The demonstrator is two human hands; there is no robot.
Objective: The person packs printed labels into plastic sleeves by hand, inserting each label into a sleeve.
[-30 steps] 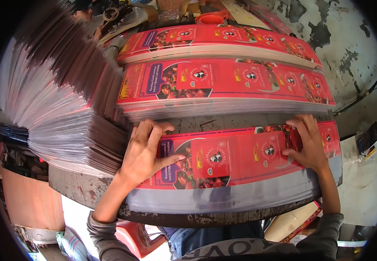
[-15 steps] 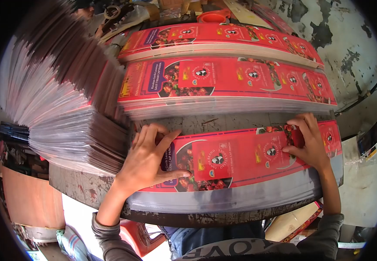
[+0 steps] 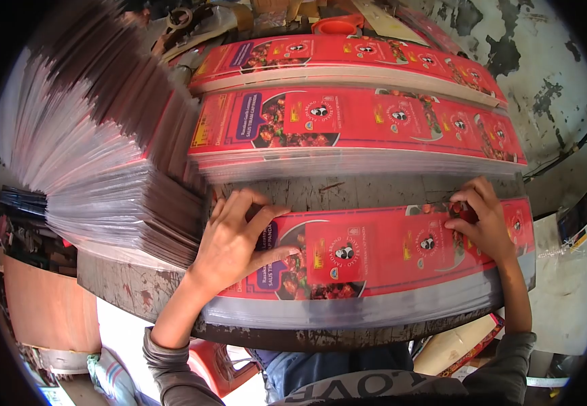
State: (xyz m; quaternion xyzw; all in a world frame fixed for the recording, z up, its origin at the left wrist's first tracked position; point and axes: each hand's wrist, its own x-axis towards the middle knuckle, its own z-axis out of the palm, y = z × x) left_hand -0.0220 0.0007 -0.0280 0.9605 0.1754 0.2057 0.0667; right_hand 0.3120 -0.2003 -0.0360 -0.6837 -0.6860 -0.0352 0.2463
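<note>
A stack of red printed plastic sheets (image 3: 388,250) with clear lower edges lies along the table's near edge. On its left end rests my left hand (image 3: 236,240), thumb and fingers apart, fingertips by the stack's far edge. My right hand (image 3: 479,220) is on the right part of the same stack, its fingers bent at the far edge and its thumb on the top sheet. Whether the right fingers pinch any sheet is hard to see. Beyond lie a middle red stack (image 3: 364,125) and a far red stack (image 3: 347,53).
A tall fanned pile of plastic sheets (image 3: 97,162) stands at the left, bound with a dark band (image 3: 23,204). An orange-red tape roll (image 3: 337,26) lies behind the stacks. The dark worn tabletop (image 3: 307,193) shows between stacks. A red stool (image 3: 215,369) is below.
My left hand has shifted slightly and its thumb has moved over the top sheet. The right thumb and fingers have drawn a little closer. The person at the upper left is now less visible.
</note>
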